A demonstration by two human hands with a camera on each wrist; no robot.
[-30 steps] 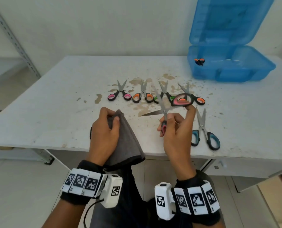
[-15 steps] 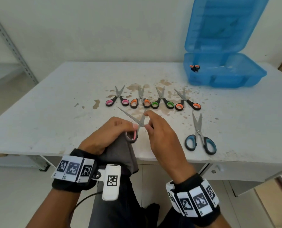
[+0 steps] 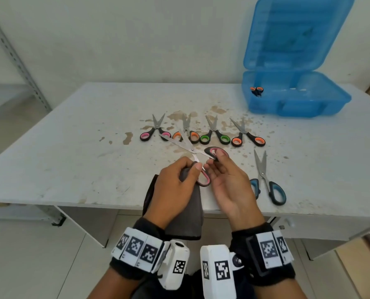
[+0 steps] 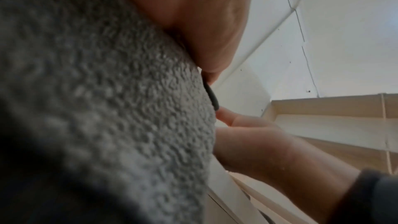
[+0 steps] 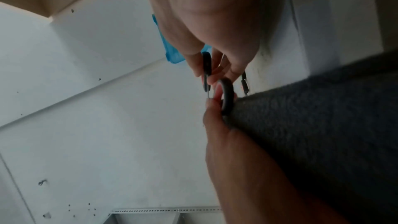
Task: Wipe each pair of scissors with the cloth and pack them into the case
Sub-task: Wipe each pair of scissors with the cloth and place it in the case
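Pink-handled scissors point(image 3: 192, 150) are held spread wide open above the table's front edge, blades pointing up and left. My left hand point(image 3: 192, 169) grips the grey cloth point(image 3: 188, 212) and pinches the lower handle loop point(image 3: 203, 180) against it. My right hand point(image 3: 216, 160) pinches the upper handle loop point(image 3: 212, 152). In the right wrist view the right hand's fingers point(image 5: 215, 67) hold one black loop, and the other loop point(image 5: 228, 94) lies against the cloth point(image 5: 312, 117). The left wrist view is mostly filled by cloth point(image 4: 107, 108). The blue case point(image 3: 296, 100) stands open at the back right, with orange-handled scissors point(image 3: 257, 90) inside.
Several small scissors lie in a row mid-table: pink point(image 3: 155, 131), orange point(image 3: 188, 132), green point(image 3: 215, 134), orange point(image 3: 247, 134). Larger blue-handled scissors point(image 3: 266, 180) lie near the front edge, just right of my right hand. The white table point(image 3: 72, 158) is stained.
A second ago my right hand held the pink scissors alone and my left only the cloth. My left hand has since taken one handle against the cloth, and the scissors are spread wide.
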